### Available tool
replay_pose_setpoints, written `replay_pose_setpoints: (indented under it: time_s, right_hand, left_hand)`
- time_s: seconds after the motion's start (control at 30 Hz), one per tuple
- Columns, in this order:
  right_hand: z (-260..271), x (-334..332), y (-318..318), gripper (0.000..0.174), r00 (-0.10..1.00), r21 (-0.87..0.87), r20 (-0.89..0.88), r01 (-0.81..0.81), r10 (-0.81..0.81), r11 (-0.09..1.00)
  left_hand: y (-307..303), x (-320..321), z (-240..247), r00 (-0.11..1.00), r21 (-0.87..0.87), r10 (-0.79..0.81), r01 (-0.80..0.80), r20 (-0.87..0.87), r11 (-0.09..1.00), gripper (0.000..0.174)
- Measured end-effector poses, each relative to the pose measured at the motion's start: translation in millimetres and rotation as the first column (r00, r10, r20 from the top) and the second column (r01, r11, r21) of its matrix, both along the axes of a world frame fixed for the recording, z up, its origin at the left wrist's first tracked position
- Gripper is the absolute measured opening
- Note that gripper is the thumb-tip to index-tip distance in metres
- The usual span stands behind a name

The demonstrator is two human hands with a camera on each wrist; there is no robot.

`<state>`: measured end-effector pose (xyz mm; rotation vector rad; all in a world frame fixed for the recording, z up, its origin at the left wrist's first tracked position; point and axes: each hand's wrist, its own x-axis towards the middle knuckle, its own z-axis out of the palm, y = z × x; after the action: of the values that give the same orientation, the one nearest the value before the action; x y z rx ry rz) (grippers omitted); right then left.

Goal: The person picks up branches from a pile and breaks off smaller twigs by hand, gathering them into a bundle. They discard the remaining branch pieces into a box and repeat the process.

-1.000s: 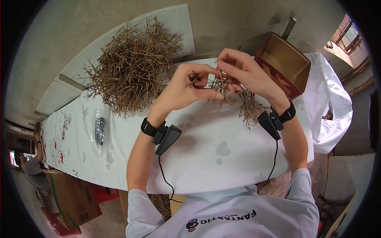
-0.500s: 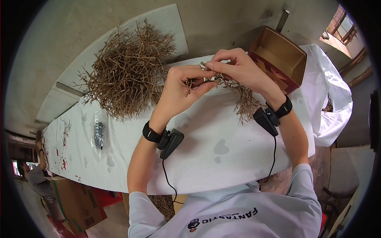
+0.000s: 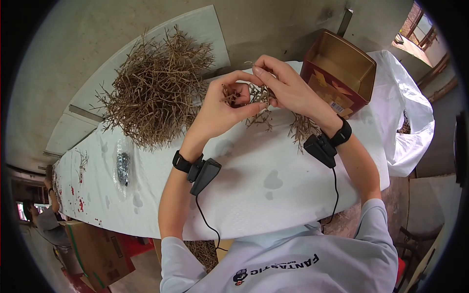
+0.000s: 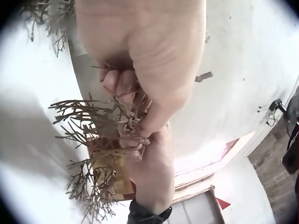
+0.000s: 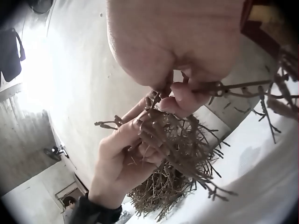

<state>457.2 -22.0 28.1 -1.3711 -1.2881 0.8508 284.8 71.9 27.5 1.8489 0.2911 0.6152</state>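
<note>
Twigs point(image 3: 259, 95) — brown, thin, forked.

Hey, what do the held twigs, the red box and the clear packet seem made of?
Held twigs: dry wood or plant stem, matt brown, finely forked. Red box: probably printed tin, given the gold inside's sheen and rounded corners; coated card remains possible. Clear packet: likely thin glossy plastic, judging by its see-through, shiny look.
</note>
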Motion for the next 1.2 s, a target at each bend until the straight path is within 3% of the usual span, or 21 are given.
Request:
replay_pose_setpoints:
  time_s: [0.07,0.23,0.33,0.47,0.63,0.73,0.87,1.03,1.17,1.2]
  right_hand:
    - [2.0,-3.6,-1.5,0.024,1.0,-0.031,-0.011,-0.002,0.002,1.0]
    - [-0.8,-4.8,-1.2,0.025,0.997,-0.052,0.067,-0.023,0.026,0.998]
    - [-9.0,1.1,4.4,0.025,0.959,0.169,0.285,-0.041,-0.009,0.985]
    - [-10.6,4.1,4.3,0.024,0.987,0.101,0.162,-0.022,0.006,0.995]
    - [13.3,0.8,-5.7,0.028,0.975,-0.033,0.221,0.032,-0.024,0.999]
    - [14.6,10.7,-2.9,0.035,0.975,-0.084,0.098,-0.191,0.198,0.978]
    - [12.9,20.8,-2.4,0.036,0.964,-0.118,0.118,-0.224,0.238,0.967]
    - [13.3,24.6,-1.5,0.03,0.97,-0.057,0.024,-0.24,0.242,0.969]
    - [10.2,20.3,0.1,0.031,0.993,0.038,0.056,-0.103,0.101,0.994]
    - [11.2,18.7,-1.3,0.031,0.993,0.026,0.071,-0.098,0.096,0.995]
  left_hand:
    - [2.3,-1.5,-1.2,0.998,-0.135,-0.054,0.049,-0.034,0.99,0.028]
    - [5.4,-6.4,-0.5,0.967,-0.123,-0.123,0.097,-0.224,0.988,0.029]
    - [3.0,-5.3,-3.7,0.976,-0.077,-0.153,0.142,-0.154,0.987,0.03]
    - [4.7,-7.3,3.2,0.975,-0.063,-0.154,0.146,-0.158,0.987,0.029]
    - [-1.0,-6.4,4.1,0.974,0.042,-0.025,0.035,-0.226,0.999,0.029]
    - [-2.4,-5.0,2.1,0.98,-0.022,-0.095,0.093,-0.176,0.995,0.028]
    - [4.0,-8.9,-1.0,0.966,-0.149,-0.212,0.19,-0.148,0.97,0.023]
    - [2.9,-6.3,-2.9,0.959,-0.124,-0.14,0.112,-0.247,0.986,0.016]
    - [0.4,-1.0,-8.3,0.98,-0.156,-0.09,0.062,-0.179,0.986,0.017]
    - [1.9,-0.2,-11.5,0.981,-0.022,-0.01,0.006,-0.196,1.0,0.02]
